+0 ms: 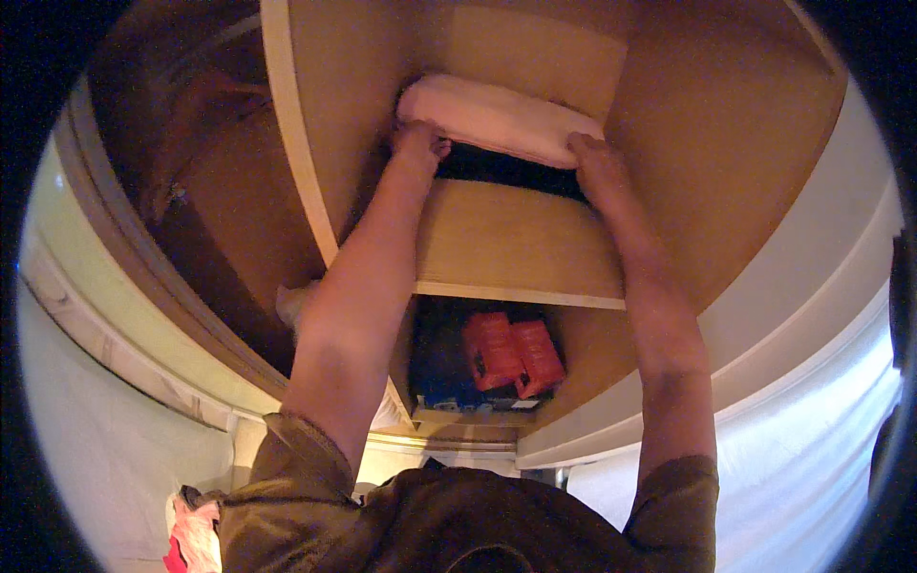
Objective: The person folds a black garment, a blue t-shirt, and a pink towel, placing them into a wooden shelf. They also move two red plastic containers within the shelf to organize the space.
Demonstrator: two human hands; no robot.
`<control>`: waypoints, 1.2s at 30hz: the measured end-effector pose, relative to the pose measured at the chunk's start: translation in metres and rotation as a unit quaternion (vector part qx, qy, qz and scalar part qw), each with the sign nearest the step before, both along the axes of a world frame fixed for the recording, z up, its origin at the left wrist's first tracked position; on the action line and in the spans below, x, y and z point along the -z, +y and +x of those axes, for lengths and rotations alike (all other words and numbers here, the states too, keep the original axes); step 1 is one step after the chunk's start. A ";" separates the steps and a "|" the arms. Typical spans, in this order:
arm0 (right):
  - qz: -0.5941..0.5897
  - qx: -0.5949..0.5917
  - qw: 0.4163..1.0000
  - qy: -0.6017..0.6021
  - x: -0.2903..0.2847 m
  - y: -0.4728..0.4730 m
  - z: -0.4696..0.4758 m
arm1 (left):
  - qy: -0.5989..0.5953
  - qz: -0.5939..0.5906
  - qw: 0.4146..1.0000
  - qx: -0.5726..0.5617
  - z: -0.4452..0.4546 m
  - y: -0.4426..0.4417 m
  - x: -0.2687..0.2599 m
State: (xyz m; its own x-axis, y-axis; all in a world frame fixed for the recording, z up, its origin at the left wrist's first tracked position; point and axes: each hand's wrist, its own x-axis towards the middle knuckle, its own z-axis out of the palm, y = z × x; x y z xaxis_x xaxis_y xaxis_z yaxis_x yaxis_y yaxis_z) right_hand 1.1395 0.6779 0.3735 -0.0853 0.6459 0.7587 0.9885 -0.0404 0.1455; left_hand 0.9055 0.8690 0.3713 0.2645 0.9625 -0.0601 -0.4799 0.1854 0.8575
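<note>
A folded, pale pinkish cloth (501,118), thick and rounded at its left end, lies on something dark at the back of a wooden shelf (519,240). My left hand (421,140) is at the front edge of the cloth near its left end, fingers curled. At the right end, my right hand (596,159) has its thumb and fingers on the front corner. Both hands appear to grip the cloth, though the fingers are partly hidden. What the dark thing beneath the cloth is, I cannot tell.
Red packages (494,351) with writing stand in the compartment under the shelf, beside dark blue items. A wooden divider (297,143) separates off a dark compartment at the left, where dim items hang. Whitish crumpled plastic (290,304) shows by my left forearm. White fabric (809,444) hangs at the lower right.
</note>
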 end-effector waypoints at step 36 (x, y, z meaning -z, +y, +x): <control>-0.028 -0.691 0.568 0.446 -0.027 -0.391 -0.397 | 0.515 0.164 0.839 0.066 -0.317 -0.599 0.291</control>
